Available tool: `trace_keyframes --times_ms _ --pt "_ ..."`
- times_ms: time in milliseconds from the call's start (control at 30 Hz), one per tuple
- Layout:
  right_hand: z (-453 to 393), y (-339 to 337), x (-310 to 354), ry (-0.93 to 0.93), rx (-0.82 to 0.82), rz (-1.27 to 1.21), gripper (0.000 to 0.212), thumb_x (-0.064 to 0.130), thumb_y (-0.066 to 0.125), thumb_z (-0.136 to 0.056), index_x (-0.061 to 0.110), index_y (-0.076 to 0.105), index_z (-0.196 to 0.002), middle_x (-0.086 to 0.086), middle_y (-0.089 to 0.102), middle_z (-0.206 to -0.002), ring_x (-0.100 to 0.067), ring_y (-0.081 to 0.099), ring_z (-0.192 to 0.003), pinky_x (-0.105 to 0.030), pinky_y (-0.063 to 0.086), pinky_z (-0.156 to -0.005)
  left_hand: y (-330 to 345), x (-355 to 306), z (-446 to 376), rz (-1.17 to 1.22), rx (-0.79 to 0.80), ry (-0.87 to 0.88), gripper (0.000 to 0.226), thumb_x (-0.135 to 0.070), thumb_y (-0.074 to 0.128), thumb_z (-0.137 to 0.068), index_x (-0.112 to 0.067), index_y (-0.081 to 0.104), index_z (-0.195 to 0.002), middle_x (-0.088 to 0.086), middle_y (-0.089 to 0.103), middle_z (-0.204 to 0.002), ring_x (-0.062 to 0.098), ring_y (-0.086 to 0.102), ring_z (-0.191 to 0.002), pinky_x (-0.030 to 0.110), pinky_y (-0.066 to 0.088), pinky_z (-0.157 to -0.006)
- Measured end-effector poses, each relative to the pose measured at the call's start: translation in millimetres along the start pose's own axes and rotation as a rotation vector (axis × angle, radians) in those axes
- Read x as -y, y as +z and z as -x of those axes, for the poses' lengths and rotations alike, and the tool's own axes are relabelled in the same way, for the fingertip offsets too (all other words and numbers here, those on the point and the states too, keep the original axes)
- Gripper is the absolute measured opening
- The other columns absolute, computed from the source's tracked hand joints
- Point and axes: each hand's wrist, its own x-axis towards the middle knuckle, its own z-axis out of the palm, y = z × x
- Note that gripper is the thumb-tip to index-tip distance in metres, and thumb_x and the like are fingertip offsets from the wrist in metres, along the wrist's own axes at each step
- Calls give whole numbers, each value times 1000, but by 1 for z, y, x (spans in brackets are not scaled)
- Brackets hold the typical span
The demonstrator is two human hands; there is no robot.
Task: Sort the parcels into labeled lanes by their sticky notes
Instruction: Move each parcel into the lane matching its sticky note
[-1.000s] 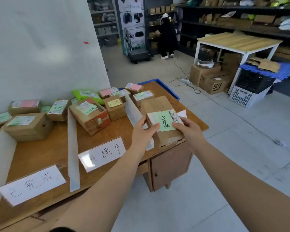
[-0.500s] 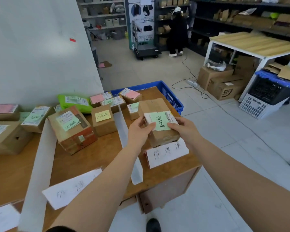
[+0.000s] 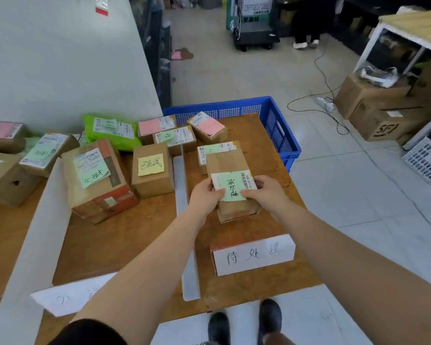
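A brown cardboard parcel (image 3: 228, 165) with a green sticky note (image 3: 234, 189) sits low in the rightmost lane of the wooden table (image 3: 135, 235). My left hand (image 3: 204, 197) grips its left near corner and my right hand (image 3: 264, 192) grips its right near corner. In front of it stands the white lane label (image 3: 253, 256) with handwritten characters. A white divider strip (image 3: 184, 220) separates this lane from the middle lane, where a parcel with a yellow note (image 3: 151, 168) and a larger taped parcel with a green note (image 3: 95, 180) lie.
Several more parcels with pink and green notes, and a green mailer bag (image 3: 110, 130), crowd the back of the table. A blue crate (image 3: 271, 120) sits at the far right corner. Cardboard boxes (image 3: 373, 105) and a cable lie on the floor to the right. My shoes (image 3: 244, 319) show below.
The parcel has come down from in front of me into the rightmost lane behind its label, both hands still on it. The view has tilted down and shifted right.
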Motion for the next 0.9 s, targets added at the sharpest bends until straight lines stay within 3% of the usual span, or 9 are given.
trace_keyframes --times_ms 167,300,467,667,767,833,900 --pt "-33 -2 -21 91 100 195 48 16 77 -72 11 53 -113 -6 63 -114 -19 61 -96 -34 53 -79 17 13 -20 -52 -48 -111 38 -6 55 -88 -18 55 -124 3 63 -123 20 61 -108 25 52 -70" --pt "-49 0 -35 163 224 346 52 18 79 -72 7 49 -113 -9 62 -118 -23 61 -103 -34 51 -84 28 26 -33 -183 -82 -197 39 -3 53 -87 -12 54 -125 8 61 -125 24 60 -112 33 54 -80" --pt "-53 12 -50 186 278 451 61 23 82 -68 6 47 -114 -8 61 -117 -23 59 -105 -28 43 -74 35 45 -40 -354 -132 -274 37 1 49 -85 -7 55 -120 9 63 -121 25 61 -107 28 53 -71" --pt "-64 16 -49 227 332 472 72 24 85 -62 6 43 -118 -8 60 -118 -23 58 -107 -28 43 -75 32 45 -47 -497 -129 -304 31 -2 50 -86 -6 52 -117 11 62 -119 27 61 -106 23 49 -60" --pt "-71 13 -39 181 294 411 77 32 82 -66 9 38 -126 -4 56 -122 -20 56 -104 -27 41 -71 30 34 -55 -501 -184 -195 30 -10 53 -87 -10 49 -117 8 62 -118 18 62 -94 14 40 -51" --pt "-83 12 -27 83 200 357 77 36 78 -69 11 37 -130 -4 54 -124 -17 56 -99 -23 41 -69 26 20 -66 -483 -234 -89 42 -17 57 -86 -13 46 -126 5 57 -127 12 60 -95 14 44 -65" --pt "-101 13 -14 17 109 316 75 38 75 -71 13 38 -131 -5 53 -126 -20 54 -107 -26 42 -76 21 7 -83 -458 -289 -12 57 -19 59 -86 -15 37 -138 4 47 -138 18 52 -118 25 46 -89"
